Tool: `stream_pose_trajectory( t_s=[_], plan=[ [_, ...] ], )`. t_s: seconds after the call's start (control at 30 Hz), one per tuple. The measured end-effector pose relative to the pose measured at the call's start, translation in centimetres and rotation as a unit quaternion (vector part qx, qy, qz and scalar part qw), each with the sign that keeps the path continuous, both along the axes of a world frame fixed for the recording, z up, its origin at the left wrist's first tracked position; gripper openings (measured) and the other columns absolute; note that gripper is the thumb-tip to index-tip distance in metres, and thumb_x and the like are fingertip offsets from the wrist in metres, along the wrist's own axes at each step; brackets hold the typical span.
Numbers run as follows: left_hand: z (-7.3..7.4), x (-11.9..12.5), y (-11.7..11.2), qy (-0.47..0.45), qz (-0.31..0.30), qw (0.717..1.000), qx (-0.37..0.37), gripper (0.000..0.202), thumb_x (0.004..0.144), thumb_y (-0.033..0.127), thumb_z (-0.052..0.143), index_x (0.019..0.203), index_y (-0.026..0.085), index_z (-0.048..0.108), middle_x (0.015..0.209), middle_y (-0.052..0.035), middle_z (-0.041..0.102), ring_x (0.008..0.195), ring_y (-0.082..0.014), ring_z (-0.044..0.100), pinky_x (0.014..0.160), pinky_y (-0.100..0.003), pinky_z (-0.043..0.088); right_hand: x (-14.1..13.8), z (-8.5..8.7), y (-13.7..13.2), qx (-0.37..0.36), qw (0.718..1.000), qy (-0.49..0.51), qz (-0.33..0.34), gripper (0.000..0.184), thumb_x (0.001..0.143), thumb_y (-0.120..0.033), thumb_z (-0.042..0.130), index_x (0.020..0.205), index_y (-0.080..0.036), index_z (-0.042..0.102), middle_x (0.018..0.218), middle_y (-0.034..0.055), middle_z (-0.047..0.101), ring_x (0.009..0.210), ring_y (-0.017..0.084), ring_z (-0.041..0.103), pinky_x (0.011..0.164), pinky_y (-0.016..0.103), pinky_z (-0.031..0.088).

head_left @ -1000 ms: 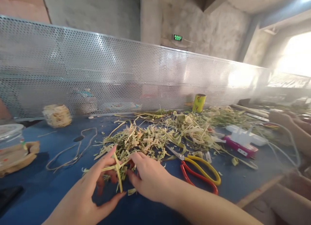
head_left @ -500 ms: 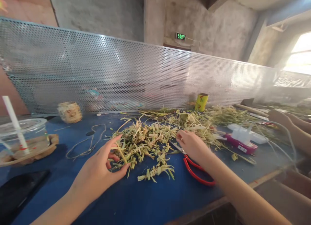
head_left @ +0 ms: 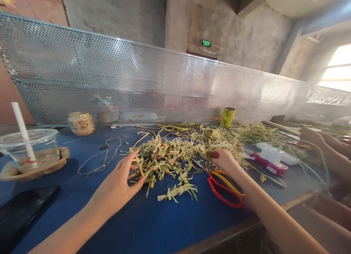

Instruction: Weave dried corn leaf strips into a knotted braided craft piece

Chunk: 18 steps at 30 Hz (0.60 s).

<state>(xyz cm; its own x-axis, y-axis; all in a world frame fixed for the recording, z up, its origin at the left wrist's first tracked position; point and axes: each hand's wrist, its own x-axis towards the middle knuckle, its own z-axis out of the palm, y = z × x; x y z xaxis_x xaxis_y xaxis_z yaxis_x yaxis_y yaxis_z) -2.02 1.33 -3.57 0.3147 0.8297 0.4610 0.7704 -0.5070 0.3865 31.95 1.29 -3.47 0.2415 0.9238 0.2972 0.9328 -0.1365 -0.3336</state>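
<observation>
My left hand [head_left: 123,175] is over the left edge of a heap of dried, curled plant strips [head_left: 167,151], with its thumb and fingers curved toward each other. A narrow yellowish plant strip [head_left: 139,167] spans from fingers to thumb. My right hand [head_left: 226,160] reaches to the heap's right side with fingers pinched together, slightly blurred; what they hold is hidden. Below that wrist lie scissors [head_left: 225,193] with red and yellow-orange handles, blades pointing into the heap. A knotted plant piece [head_left: 178,191] rests on the blue tabletop [head_left: 148,221] between my hands.
To the left are a lidded cup with straw [head_left: 30,148] in a cardboard holder, a black phone-like slab [head_left: 24,206], a string loop [head_left: 104,162] and a wrapped roll [head_left: 81,123]. A yellow tube [head_left: 227,117] and purple power strip [head_left: 270,164] stand right. Another person's arm [head_left: 326,148] is beyond.
My right hand has moved slightly right and away from the scissor blades, uncovering the yellow-orange handle. My left hand keeps nearly the same pose around the strip; the view has shifted slightly.
</observation>
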Motion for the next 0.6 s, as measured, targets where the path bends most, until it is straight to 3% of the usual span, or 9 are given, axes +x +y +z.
stream_pose_trajectory(
  t_s=[0.27, 0.4, 0.5, 0.6],
  plan=[
    [0.1, -0.1, -0.3, 0.011, -0.013, 0.999, 0.034, 0.076, 0.077, 0.041, 0.048, 0.139, 0.025, 0.007, 0.117, -0.0131, 0.051, 0.077, -0.0227, 0.06, 0.062, -0.032, 0.05, 1.7, 0.8, -0.1, 0.126, 0.985, 0.109, -0.035, 0.024, 0.069, -0.024, 0.048, 0.082, -0.015, 0.067, 0.063, 0.0034, 0.067, 0.043, 0.014, 0.056, 0.047, 0.025, 0.042],
    [0.3, 0.1, -0.5, 0.034, -0.028, 0.998, 0.035, 0.076, 0.078, 0.038, 0.046, 0.139, 0.03, 0.001, 0.114, -0.0106, 0.051, 0.086, -0.0253, 0.057, 0.07, -0.036, 0.048, 1.8, 1.1, 0.0, 0.174, 0.975, 0.141, -0.017, 0.027, 0.072, -0.027, 0.046, 0.087, -0.017, 0.066, 0.061, 0.0021, 0.066, 0.04, 0.013, 0.054, 0.044, 0.024, 0.042],
    [0.0, 0.1, -0.3, 0.047, -0.024, 0.997, 0.051, 0.074, 0.078, 0.04, 0.046, 0.138, 0.032, 0.004, 0.116, -0.0107, 0.046, 0.094, -0.0271, 0.052, 0.077, -0.042, 0.045, 2.0, 1.6, 0.1, 0.212, 0.966, 0.145, -0.014, 0.029, 0.073, -0.028, 0.044, 0.088, -0.016, 0.066, 0.057, 0.0022, 0.064, 0.042, 0.015, 0.055, 0.047, 0.026, 0.045],
    [-0.4, 0.0, -0.1, 0.058, 0.012, 0.995, 0.084, 0.072, 0.075, 0.047, 0.048, 0.137, 0.034, 0.014, 0.123, -0.0124, 0.039, 0.099, -0.0308, 0.049, 0.08, -0.048, 0.042, 1.8, 2.3, -0.1, 0.262, 0.956, 0.127, -0.022, 0.027, 0.071, -0.029, 0.047, 0.085, -0.014, 0.066, 0.072, 0.0065, 0.067, 0.06, 0.017, 0.06, 0.061, 0.029, 0.046]
  ],
)
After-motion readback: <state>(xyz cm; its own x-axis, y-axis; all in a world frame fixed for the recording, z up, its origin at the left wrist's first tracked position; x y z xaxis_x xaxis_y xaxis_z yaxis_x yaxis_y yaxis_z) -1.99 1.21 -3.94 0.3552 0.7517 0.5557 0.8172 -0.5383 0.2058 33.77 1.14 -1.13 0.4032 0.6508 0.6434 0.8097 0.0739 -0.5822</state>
